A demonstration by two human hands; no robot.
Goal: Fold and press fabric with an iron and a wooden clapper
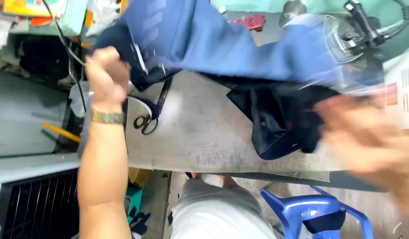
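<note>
Above the table edge (222,164), left hand (108,79) fingers grip blue garment (240,48); right hand (368,141) blurred, indeterminate.

Grey worn desk (204,132); blue plastic chair (310,212) below its near edge, dark slatted grille (36,208) to its left, concrete floor (381,208) beneath.

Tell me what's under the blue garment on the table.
Black scissors lie under the blue garment, handles showing, blade tips covered. The grey table lies below. The left hand grips the garment's edge; the right hand is blurred. Anything further under the cloth is hidden.
</note>
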